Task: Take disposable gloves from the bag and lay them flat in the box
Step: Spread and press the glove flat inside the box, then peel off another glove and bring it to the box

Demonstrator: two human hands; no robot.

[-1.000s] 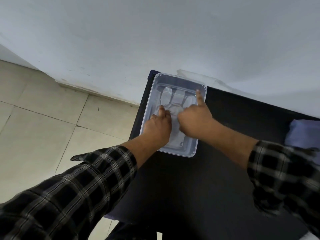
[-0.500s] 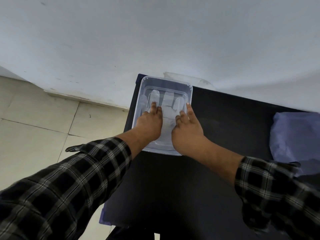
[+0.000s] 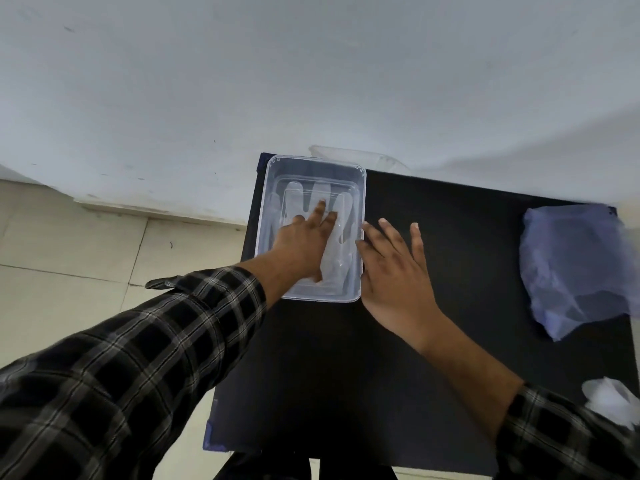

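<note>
A clear plastic box sits at the far left corner of the black table. Inside it a transparent disposable glove lies flat, its fingers pointing away from me. My left hand rests flat on the glove with straight fingers. My right hand is outside the box, just right of its rim, fingers spread and holding nothing. A bluish plastic bag lies at the table's right edge.
A clear lid leans behind the box against the white wall. A crumpled white plastic piece lies at the table's near right. Tiled floor shows beyond the table's left edge.
My right hand has lifted off the glove and moved right, out of the box. My left hand stays pressing on the glove. The view has shifted, bringing the bag into sight.
</note>
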